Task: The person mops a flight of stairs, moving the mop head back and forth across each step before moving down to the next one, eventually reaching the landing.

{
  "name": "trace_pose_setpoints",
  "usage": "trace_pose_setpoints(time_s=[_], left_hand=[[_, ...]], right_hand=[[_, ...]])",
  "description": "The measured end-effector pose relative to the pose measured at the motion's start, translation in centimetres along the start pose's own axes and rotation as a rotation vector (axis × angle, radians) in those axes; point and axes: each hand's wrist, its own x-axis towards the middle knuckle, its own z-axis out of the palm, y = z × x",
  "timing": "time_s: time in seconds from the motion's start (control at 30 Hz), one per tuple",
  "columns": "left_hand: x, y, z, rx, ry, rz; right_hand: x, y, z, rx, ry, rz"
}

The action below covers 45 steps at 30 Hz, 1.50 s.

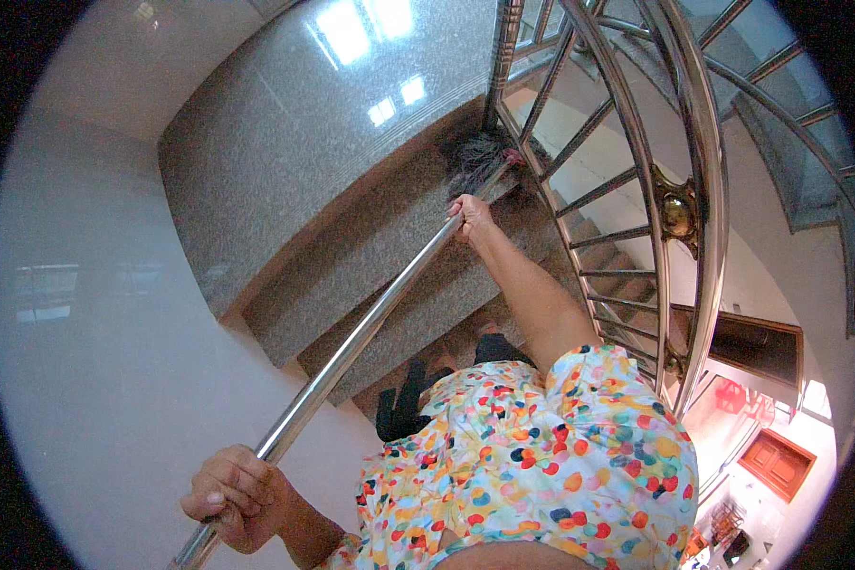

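Note:
A string mop with a shiny metal handle (370, 320) slants from the lower left up to the staircase. My left hand (235, 495) grips the handle near its lower-left end in this view. Farther along, close to the mop head, my right hand (470, 215) is closed around the same handle. The dark grey mop strands (474, 160) lie on a stair step beside the railing, with a reddish part at the joint. Granite steps (356, 249) run under the handle.
A curved metal railing (705, 178) with a brass-coloured ornament (678, 214) borders the stairs at right. Up ahead is a glossy granite landing (313, 128). A pale smooth wall (114, 370) stands at left. Far below, past the railing, a wooden door (776, 463) shows.

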Motion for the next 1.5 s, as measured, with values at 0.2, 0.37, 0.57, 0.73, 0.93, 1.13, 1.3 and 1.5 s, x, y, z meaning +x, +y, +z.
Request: trace_pose_setpoints(time_s=[0.2,0.37,0.57,0.73,0.93,1.13,1.3,1.5], left_hand=[[0.4,4.2,-2.3,0.127,0.226,-0.085],[-1.6,10.1,-5.2,0.253,0.331,-0.061],[-4.0,18.3,0.9,0.568,0.606,0.212],[-5.0,17.1,8.1,0.82,0.243,0.325],[-4.1,15.2,9.8,0.784,0.028,0.357],[-3.5,16.7,6.5,0.548,0.067,0.267],[-5.5,11.6,2.0,0.443,0.206,0.213],[-6.5,-0.6,1.5,0.177,0.222,0.034]], right_hand=[[-1.9,5.9,1.7,-0.179,0.145,-0.056],[-5.7,12.7,1.4,-0.414,0.236,0.02],[-16.0,20.1,4.2,-0.504,0.068,0.448],[-17.5,27.1,5.0,-0.461,-0.325,0.712],[-16.4,29.6,5.2,-0.316,-0.356,0.929],[-12.4,21.9,1.8,-0.247,-0.488,0.843],[-7.5,9.8,1.8,-0.168,-0.387,0.449],[-6.6,3.4,1.2,-0.609,-0.162,0.156]])
